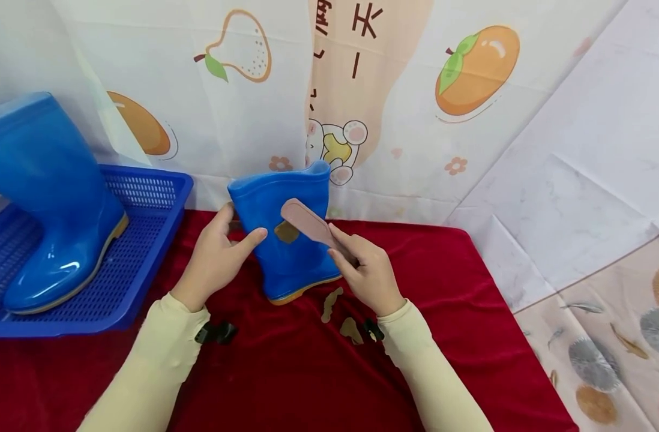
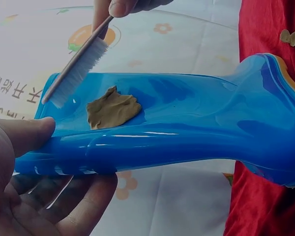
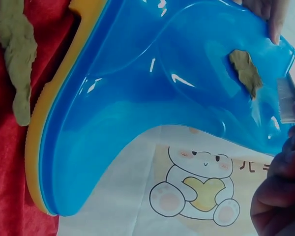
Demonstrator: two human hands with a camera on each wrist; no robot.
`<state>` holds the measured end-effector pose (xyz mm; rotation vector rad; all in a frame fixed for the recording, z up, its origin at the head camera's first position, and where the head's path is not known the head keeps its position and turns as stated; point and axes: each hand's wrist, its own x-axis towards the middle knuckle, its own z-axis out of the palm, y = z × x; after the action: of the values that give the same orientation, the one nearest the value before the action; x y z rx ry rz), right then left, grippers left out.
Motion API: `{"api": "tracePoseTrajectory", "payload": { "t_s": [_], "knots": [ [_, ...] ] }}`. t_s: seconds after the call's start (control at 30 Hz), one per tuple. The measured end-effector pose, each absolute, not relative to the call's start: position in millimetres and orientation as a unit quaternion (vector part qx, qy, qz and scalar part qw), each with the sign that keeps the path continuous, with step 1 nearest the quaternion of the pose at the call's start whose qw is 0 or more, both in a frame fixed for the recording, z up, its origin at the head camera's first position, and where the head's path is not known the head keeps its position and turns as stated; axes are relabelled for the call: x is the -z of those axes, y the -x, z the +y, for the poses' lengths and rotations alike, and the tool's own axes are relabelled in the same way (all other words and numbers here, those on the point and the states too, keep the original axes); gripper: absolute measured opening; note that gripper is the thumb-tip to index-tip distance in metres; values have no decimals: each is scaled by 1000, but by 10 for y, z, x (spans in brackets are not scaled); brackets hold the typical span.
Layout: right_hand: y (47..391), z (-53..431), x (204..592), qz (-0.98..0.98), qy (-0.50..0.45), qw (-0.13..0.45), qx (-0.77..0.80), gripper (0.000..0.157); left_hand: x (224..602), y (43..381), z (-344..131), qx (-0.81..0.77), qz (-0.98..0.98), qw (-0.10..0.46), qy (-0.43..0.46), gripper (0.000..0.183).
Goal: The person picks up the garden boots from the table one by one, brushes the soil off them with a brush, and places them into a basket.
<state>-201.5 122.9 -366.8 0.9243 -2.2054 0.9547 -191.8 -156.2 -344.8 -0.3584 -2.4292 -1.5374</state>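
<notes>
A blue rain boot with a yellow sole stands on the red cloth. My left hand holds its shaft near the top, thumb on one side and fingers behind. On the shaft sticks a brown mud-like patch, rough and raised at its edges. In my right hand is a pinkish brush, gripped by the handle. Its white bristles face the boot, near the shaft's top and beside the patch in the left wrist view.
A second blue boot stands in a blue plastic basket at the left. Flattened brown pieces lie on the red cloth in front of the held boot. A printed curtain hangs close behind.
</notes>
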Motion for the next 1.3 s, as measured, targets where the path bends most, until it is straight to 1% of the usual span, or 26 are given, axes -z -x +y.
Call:
{"api": "tracePoseTrajectory", "payload": {
  "t_s": [0.17, 0.3, 0.4, 0.57, 0.83, 1.03, 1.1, 1.2, 1.3],
  "knots": [
    [2024, 1243, 3644, -834, -341, 271, -339, 45, 3393, 1921, -1525, 521, -833, 126, 138, 64],
    [2011, 1248, 3659, -842, -333, 266, -331, 43, 3339, 1908, -1505, 513, -838, 118, 143, 65],
    [2012, 1257, 3656, -843, -322, 273, -333, 41, 3305, 1921, -1502, 509, -840, 125, 142, 67],
    [2032, 1277, 3651, -850, -307, 261, -340, 39, 3309, 1962, -1514, 513, -837, 146, 119, 68],
    [2021, 1288, 3705, -867, -290, 211, -348, 38, 3400, 1965, -1543, 531, -831, 147, 75, 69],
    [2007, 1280, 3711, -869, -293, 200, -346, 37, 3460, 1955, -1554, 537, -825, 173, 50, 66],
    [2006, 1272, 3715, -868, -296, 203, -344, 37, 3480, 1946, -1555, 535, -825, 174, 52, 66],
    [2004, 1258, 3728, -862, -303, 219, -342, 39, 3504, 1928, -1546, 520, -838, 153, 72, 68],
    [2008, 1249, 3740, -858, -300, 240, -340, 40, 3520, 1919, -1518, 509, -847, 109, 108, 69]
  ]
}}
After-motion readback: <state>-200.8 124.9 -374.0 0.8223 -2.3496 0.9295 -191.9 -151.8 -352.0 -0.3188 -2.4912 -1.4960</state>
